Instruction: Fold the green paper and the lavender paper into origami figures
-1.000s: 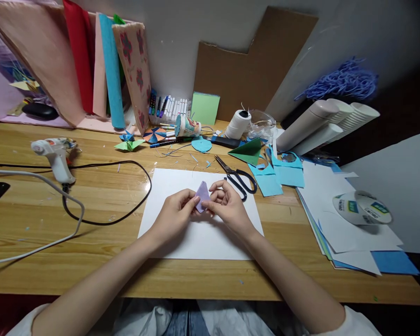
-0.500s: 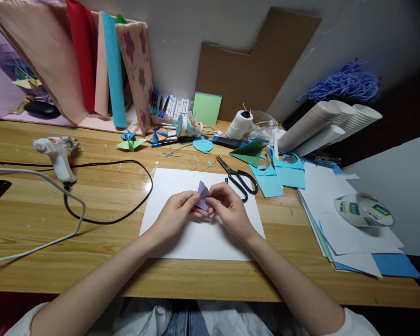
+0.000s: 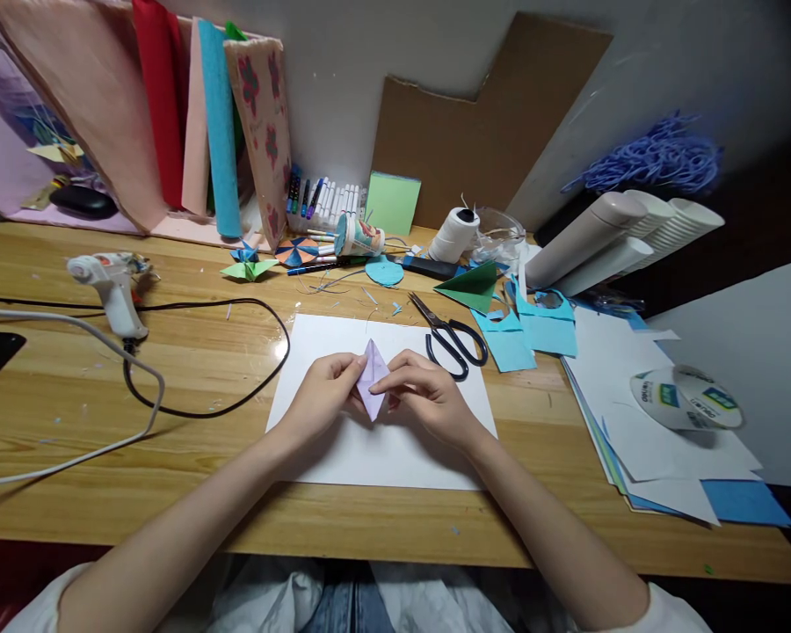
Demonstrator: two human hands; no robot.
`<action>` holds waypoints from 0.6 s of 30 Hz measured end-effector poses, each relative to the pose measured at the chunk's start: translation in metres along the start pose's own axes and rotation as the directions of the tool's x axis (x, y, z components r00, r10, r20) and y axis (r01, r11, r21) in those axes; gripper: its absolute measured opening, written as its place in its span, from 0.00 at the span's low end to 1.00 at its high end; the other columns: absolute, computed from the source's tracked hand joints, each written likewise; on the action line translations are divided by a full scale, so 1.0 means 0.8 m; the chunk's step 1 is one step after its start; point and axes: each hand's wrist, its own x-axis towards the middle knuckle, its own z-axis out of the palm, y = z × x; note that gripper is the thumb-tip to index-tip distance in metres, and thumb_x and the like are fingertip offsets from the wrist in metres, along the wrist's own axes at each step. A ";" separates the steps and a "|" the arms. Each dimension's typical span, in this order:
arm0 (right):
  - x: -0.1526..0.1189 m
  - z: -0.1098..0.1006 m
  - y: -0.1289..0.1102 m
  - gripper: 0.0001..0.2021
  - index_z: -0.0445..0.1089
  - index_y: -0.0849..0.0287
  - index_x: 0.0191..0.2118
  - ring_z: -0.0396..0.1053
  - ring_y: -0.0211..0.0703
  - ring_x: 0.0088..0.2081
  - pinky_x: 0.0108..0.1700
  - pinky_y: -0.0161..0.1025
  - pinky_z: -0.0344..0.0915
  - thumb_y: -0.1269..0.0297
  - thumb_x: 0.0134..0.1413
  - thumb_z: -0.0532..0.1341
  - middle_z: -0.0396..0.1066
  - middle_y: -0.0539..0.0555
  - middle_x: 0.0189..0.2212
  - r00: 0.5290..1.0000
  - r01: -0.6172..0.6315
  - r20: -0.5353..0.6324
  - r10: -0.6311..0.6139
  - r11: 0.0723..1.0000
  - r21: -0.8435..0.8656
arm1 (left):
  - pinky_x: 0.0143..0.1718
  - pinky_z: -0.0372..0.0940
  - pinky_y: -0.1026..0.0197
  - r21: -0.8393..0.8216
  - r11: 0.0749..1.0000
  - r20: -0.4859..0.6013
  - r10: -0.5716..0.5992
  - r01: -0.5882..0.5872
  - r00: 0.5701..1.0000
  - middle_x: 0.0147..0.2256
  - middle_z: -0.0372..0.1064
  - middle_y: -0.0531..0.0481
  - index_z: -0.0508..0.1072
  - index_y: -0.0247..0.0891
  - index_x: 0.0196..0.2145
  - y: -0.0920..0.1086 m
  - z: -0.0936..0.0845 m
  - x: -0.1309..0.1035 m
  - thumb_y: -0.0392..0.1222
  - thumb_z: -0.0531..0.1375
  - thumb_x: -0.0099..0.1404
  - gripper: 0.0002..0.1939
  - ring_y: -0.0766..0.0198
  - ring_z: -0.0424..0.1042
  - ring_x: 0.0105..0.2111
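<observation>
A small piece of folded purple paper (image 3: 373, 400), shaped like a narrow diamond, stands between my two hands above a white sheet (image 3: 316, 457). My left hand (image 3: 333, 387) pinches its left edge between thumb and fingers. From the other side, my right hand (image 3: 425, 391) has a fingertip on the paper's front face, the other fingers curled behind its right edge. Black-handled scissors (image 3: 445, 330) lie just beyond my right hand, over the sheet's upper right corner.
A white glue gun (image 3: 115, 294) and looped cables are on the left. Folded paper cranes (image 3: 249, 266), markers (image 3: 333, 200) and a thread spool (image 3: 453, 236) sit at the back. Cut blue paper (image 3: 507, 343), stacked sheets (image 3: 672, 453) and a tape roll (image 3: 685, 397) lie to the right.
The purple paper has turned from a dark, angled triangle to a lighter diamond facing me. My right fingers have shifted onto its front; my left hand keeps its pinch.
</observation>
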 end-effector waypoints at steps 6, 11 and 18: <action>-0.003 0.000 -0.002 0.09 0.74 0.55 0.37 0.66 0.39 0.34 0.32 0.37 0.70 0.67 0.54 0.57 0.61 0.53 0.34 0.999 0.015 0.037 -0.013 0.998 -0.068 | 0.25 0.57 0.67 0.211 0.967 -0.082 0.166 -0.145 0.983 0.20 0.62 0.54 0.67 0.35 0.22 0.000 0.006 -0.004 0.48 0.51 0.63 0.18 0.68 0.62 0.22; -0.003 0.018 0.003 0.10 0.65 0.55 0.36 0.67 0.34 0.27 0.28 0.34 0.68 0.65 0.47 0.64 0.63 0.49 0.32 0.988 -0.117 -0.087 0.125 0.988 0.099 | 0.33 0.59 0.65 0.396 0.884 -0.104 0.311 -0.247 0.945 0.29 0.69 0.51 0.70 0.36 0.30 -0.004 0.011 -0.010 0.43 0.49 0.66 0.14 0.64 0.66 0.30; -0.002 0.031 -0.004 0.18 0.50 0.53 0.38 0.62 0.31 0.17 0.18 0.28 0.60 0.58 0.50 0.62 0.66 0.42 0.21 0.938 -0.324 0.019 0.345 0.858 0.398 | 0.25 0.57 0.67 0.291 0.930 -0.164 0.278 -0.223 0.946 0.20 0.67 0.57 0.60 0.38 0.51 -0.004 0.014 -0.015 0.41 0.50 0.65 0.16 0.68 0.65 0.19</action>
